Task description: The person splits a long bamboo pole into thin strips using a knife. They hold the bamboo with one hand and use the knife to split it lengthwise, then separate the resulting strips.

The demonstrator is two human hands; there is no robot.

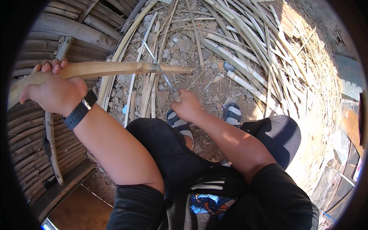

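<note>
My left hand (pixel 55 90) is wrapped round a pale split length of bamboo (pixel 111 69), near its thick end at the left. From there the bamboo runs level to the right, past a node, and narrows to a tip over the ground. Held in my closed right hand (pixel 188 107) is a knife (pixel 165 78) with a short handle and a long, thin blade. Its blade slants up to the left and crosses the bamboo just right of the node. Whether the edge bites into the bamboo, I cannot tell.
Split bamboo strips (pixel 245 73) lie piled at the far right, and several more (pixel 151 92) rest on the stony ground ahead. A slatted bamboo wall (pixel 42 142) stands close on my left. My sandalled feet (pixel 232 114) are between my bent knees.
</note>
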